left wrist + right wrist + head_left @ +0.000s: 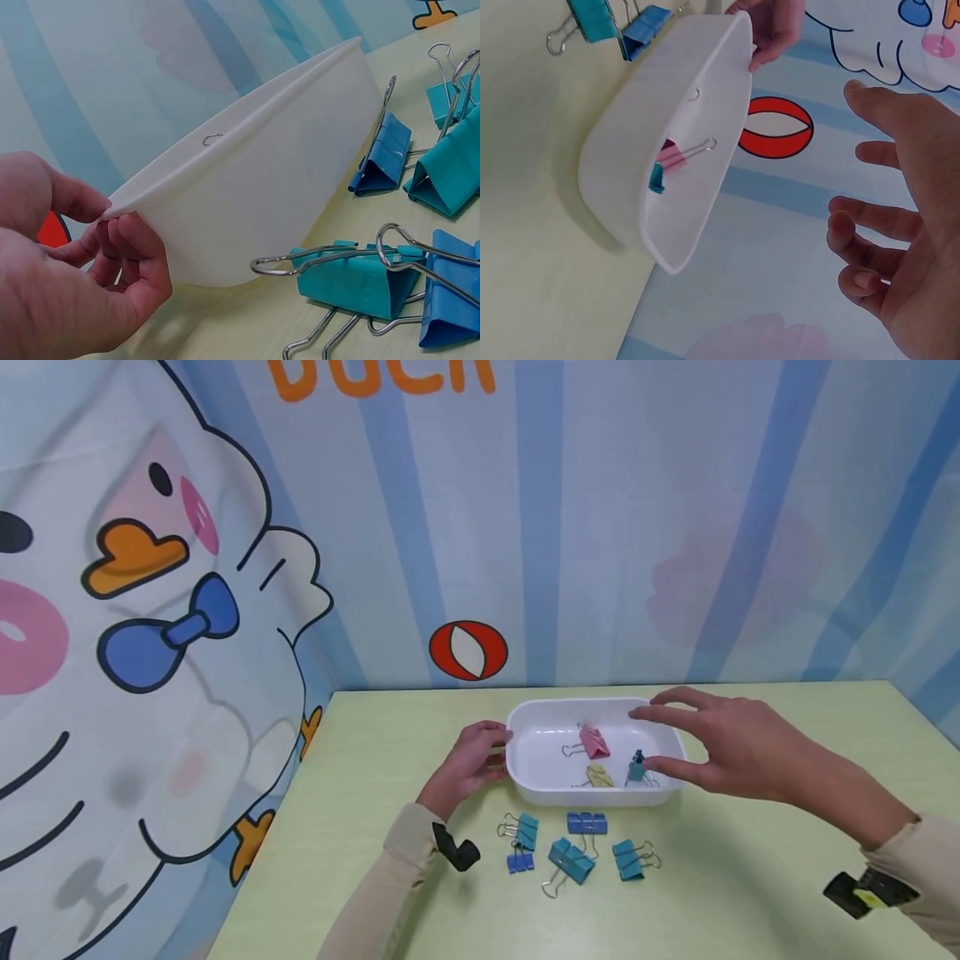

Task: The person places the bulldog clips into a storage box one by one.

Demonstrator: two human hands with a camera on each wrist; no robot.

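Note:
A white plastic tray [555, 795] sits on the table with a pink binder clip [595, 742], a yellow binder clip [599, 776] and a small teal binder clip [636, 768] inside. My left hand [474, 766] pinches the tray's left end; in the left wrist view its thumb lies on the rim and curled fingers press underneath. Over the tray's right end hovers my right hand [738, 745], fingers spread and slightly bent, holding nothing. The right wrist view shows a gap between its fingertips [855, 86] and the tray [619, 161].
In front of the tray lie several blue and teal binder clips, including a teal one [572, 860], a blue one [587, 823] and another teal one [630, 860] at the right. A cartoon-printed cloth [615, 527] hangs behind the pale table [795, 860].

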